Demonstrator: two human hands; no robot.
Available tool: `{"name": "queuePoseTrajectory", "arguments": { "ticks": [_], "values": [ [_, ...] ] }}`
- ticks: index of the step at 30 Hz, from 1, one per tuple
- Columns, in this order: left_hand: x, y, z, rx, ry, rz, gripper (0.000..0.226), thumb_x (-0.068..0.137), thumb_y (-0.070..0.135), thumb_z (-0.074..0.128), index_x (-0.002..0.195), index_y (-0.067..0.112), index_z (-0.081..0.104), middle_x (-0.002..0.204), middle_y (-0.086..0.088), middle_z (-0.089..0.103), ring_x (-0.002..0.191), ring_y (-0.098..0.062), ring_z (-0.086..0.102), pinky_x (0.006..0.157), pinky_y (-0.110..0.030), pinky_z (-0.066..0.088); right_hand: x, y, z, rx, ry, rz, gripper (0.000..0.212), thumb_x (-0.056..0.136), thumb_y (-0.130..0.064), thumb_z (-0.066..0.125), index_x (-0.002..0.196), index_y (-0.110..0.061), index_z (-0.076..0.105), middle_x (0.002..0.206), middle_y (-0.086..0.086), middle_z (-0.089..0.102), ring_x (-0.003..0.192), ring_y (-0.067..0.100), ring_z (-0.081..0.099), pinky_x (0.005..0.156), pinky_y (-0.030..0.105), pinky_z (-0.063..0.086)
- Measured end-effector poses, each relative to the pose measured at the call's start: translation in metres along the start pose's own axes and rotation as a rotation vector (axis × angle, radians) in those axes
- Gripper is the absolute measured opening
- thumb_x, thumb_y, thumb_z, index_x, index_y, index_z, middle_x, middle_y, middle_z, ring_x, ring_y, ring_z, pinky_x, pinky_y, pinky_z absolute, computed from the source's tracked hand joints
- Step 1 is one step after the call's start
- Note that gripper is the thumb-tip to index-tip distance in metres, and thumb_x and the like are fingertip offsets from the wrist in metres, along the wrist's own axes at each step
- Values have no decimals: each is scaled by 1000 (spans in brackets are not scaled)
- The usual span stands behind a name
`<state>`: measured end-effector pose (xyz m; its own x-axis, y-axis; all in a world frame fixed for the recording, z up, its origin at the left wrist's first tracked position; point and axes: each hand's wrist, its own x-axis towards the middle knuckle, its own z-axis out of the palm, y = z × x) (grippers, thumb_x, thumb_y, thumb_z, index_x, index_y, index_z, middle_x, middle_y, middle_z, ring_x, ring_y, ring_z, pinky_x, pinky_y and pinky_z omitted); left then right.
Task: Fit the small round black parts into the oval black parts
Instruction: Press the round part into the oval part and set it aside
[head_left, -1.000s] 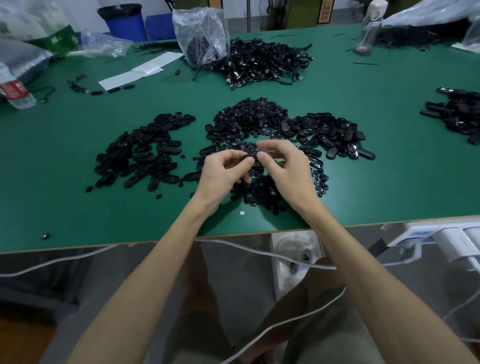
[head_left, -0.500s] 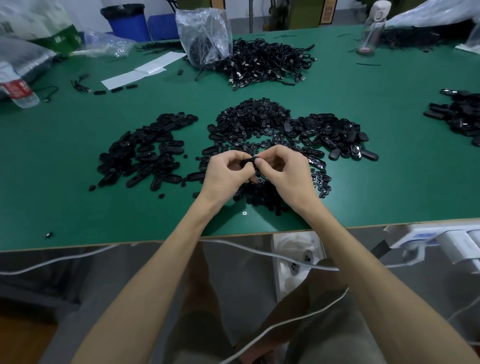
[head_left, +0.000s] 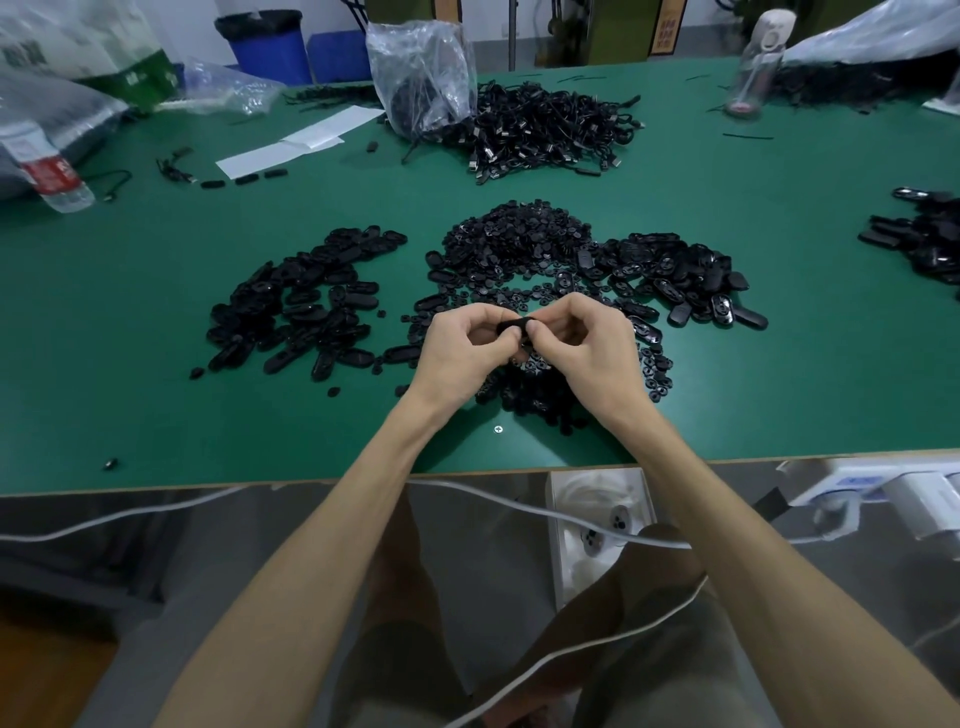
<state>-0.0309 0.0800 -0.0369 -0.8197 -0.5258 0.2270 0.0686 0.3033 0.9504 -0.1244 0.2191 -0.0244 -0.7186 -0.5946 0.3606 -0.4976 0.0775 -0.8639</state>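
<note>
Where the green bench begins at the left, a water bottle is laid, then a pile of oval black parts. One oval black part is pinched between the left grip and the right grip (both curled closed on it), above the small round black parts, whose near portion is hidden by the grips. Further right, more ovals are heaped.
</note>
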Motion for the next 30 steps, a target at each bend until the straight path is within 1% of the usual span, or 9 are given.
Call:
{"name": "queuePoseTrajectory", "arguments": {
  "ticks": [3,8,12,15,18,20,23,25,30],
  "values": [
    [0,0,-4,-31,-5,16,10,94,6,74,103,8,77,76,-3,78,71,-12,74,68,-17,52,1,1,-2,23,15,-1,2,93,-9,73,93,-10,74,78,-5,71,70,2,63,68,15,47],
    [0,0,-3,-12,28,29,10,94,10,76,103,7,77,79,-10,77,70,-17,72,66,-20,52,1,4,-1,7,24,-15,3,95,-14,72,94,-17,73,78,-9,69,70,0,61,67,15,45],
    [0,5,-1,49,23,90,10,96,12,74,106,13,76,93,-4,78,87,-16,75,83,-26,57,5,4,-3,24,22,9,4,96,-17,72,97,-14,75,85,-6,72,78,10,64,73,27,52],
    [1,13,-1,139,27,114,22,101,21,68,121,15,74,118,1,74,108,-12,70,97,-27,54,11,4,-13,161,62,124,7,96,-18,72,101,-13,75,81,-3,70,73,10,62,67,27,53],
    [11,20,-19,154,195,80,19,105,15,60,119,14,71,112,3,74,98,-9,72,86,-19,55,24,6,-29,352,210,314,5,97,-16,71,100,-16,74,81,-5,71,66,3,60,61,16,50],
    [22,19,-44,288,334,6,20,105,9,55,120,12,70,111,1,72,94,-12,72,81,-19,56,34,9,-43,372,305,412,5,97,-13,70,99,-15,74,84,-3,70,67,4,59,60,14,49],
    [40,5,-93,599,460,-133,26,105,1,51,125,8,66,128,-8,66,118,-21,63,105,-32,51,47,18,-62,291,381,469,8,96,-11,70,103,-9,74,85,-1,69,70,7,58,60,17,48],
    [48,-7,-125,861,505,-204,25,104,0,52,125,5,66,130,-14,63,124,-28,57,110,-41,46,54,26,-71,134,407,455,12,94,-11,71,105,-8,76,84,-1,70,71,8,60,65,21,49],
    [56,-26,-168,1183,355,-346,23,104,21,63,113,3,74,121,-20,69,122,-42,56,110,-52,42,60,45,-88,-269,417,439,12,95,-12,68,101,-10,79,104,8,77,101,22,69,97,37,54]
  ]
}}
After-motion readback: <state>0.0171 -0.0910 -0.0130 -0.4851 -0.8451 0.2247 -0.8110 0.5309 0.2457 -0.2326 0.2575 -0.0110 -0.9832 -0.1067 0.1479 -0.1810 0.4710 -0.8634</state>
